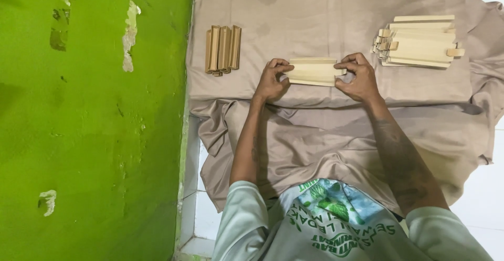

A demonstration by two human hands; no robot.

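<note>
While both ends are pinched, a pale folded strip piece (pixel 313 71) is held just above the beige cloth (pixel 325 9) near its front edge, roughly midway between two stacks. The left hand (pixel 271 81) is closed on the piece's left end, thumb and curled fingers gripping it; the right hand (pixel 356 77) is likewise closed on the right end, where a small tab appears to project. The piece is judged light, thin and fairly stiff, probably dried leaf or thin wood, though the material cannot be confirmed from this view; it is likely to crease or split if bent hard, so a hold at the two ends is considered sound. A small bundle of narrow folded pieces (pixel 223 49) lies well apart to the left, and a larger stack of flat pieces (pixel 420 41) lies to the right. A green wall (pixel 94 124) borders the cloth. Nothing is seen obstructing the hands.
</note>
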